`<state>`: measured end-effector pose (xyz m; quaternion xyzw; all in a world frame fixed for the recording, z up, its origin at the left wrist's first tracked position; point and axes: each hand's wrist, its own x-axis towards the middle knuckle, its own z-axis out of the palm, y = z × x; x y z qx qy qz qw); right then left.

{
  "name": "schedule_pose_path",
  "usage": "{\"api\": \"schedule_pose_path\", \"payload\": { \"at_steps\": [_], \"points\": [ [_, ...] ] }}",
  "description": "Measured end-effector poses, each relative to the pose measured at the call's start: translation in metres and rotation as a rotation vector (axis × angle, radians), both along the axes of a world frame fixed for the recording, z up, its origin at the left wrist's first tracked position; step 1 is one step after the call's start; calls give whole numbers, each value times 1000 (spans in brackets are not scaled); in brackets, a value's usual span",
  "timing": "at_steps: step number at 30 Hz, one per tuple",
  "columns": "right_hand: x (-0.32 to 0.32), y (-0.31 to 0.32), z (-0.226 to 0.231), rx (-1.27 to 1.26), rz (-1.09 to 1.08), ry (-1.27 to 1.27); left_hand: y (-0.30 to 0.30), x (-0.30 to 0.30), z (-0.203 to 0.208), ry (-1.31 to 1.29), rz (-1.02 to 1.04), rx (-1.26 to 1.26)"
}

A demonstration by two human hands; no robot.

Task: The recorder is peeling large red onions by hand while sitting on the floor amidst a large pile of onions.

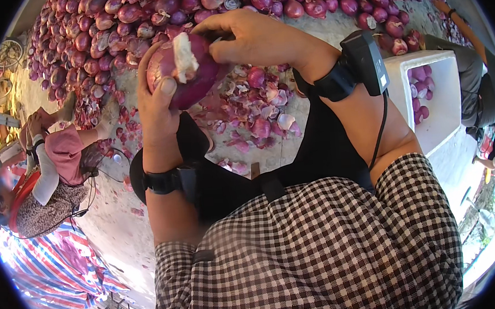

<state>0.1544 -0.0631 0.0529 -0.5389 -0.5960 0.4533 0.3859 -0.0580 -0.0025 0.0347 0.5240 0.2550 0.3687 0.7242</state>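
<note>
Purple and glossy, a round onion (204, 81) sits in the left hand (159, 106), above papery skins (281, 98) on the grey floor (116, 217) — thumb and fingers clasping it, a ragged white patch (183, 58) facing up. At its side the right hand (247, 38) curves thumb and forefinger — whether pinching skin, I cannot tell.

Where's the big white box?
In the head view, the white box is on the right, beside the person's right forearm, with purple onions inside.
</note>
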Motion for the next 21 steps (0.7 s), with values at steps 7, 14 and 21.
{"api": "schedule_pose_path", "payload": {
  "at_steps": [7,14,21],
  "points": [
    [1,5,-8,-72,-28,224,2,0,2,-48,23,-77],
    [2,0,-5,-16,17,73,0,5,3,19,20,-46],
    [3,1,-2,4,35,18,0,2,3,58,26,-22]
  ]
}}
